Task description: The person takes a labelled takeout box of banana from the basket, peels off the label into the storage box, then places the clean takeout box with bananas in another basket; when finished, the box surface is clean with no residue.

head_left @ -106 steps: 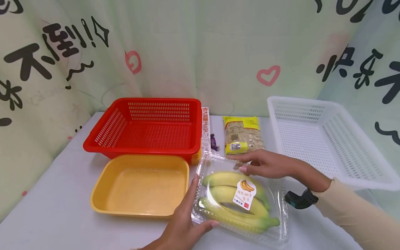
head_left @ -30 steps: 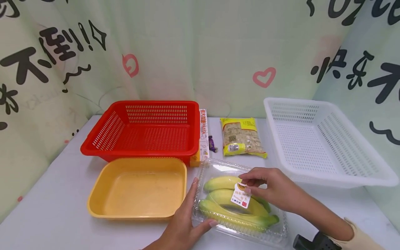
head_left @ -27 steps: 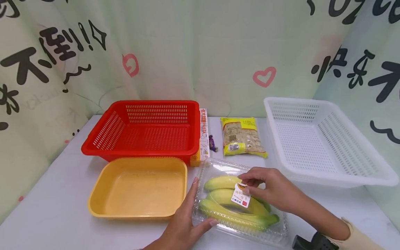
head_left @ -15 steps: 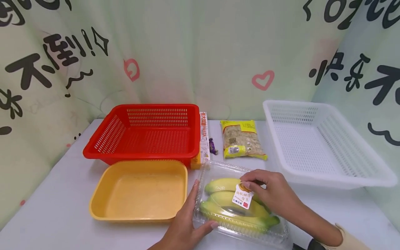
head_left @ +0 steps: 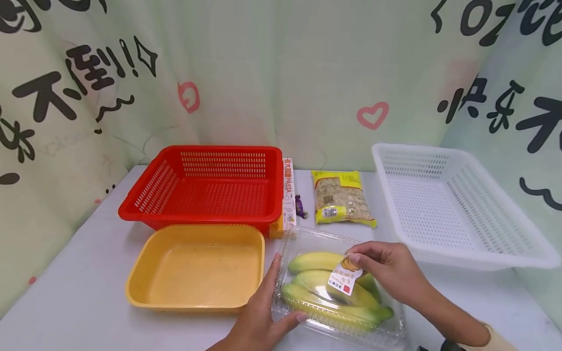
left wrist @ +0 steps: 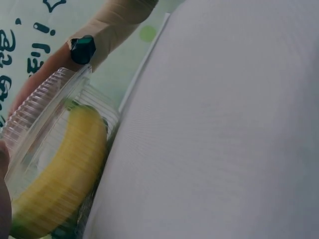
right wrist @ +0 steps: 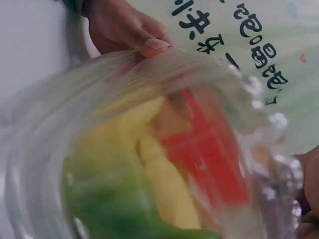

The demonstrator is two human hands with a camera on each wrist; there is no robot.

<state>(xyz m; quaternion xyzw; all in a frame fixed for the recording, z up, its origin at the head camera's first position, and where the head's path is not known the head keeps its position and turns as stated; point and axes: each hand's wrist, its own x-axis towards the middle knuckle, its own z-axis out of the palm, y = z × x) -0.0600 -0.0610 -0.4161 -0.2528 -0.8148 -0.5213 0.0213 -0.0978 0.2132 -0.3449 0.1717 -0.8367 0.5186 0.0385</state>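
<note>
A clear plastic box with several bananas inside lies on the table at front centre. My left hand holds its left corner, thumb over the near edge and fingers along the side. A white label with a banana picture sits on the lid. With thumb and index finger, my right hand pinches the label's upper right corner, which looks lifted. The left wrist view has a banana behind the box wall. In the right wrist view, the left thumb presses the box rim; the lid is blurred there.
A yellow tub stands left of the box, with a red basket behind it. A pasta box, a purple-wrapped candy and a yellow-and-clear food bag lie farther back. On the right is a white basket.
My right hand has come from the box's far edge to the label, and its pinch has shifted slightly right with the label's upper corner. My left hand has stayed on the box.
</note>
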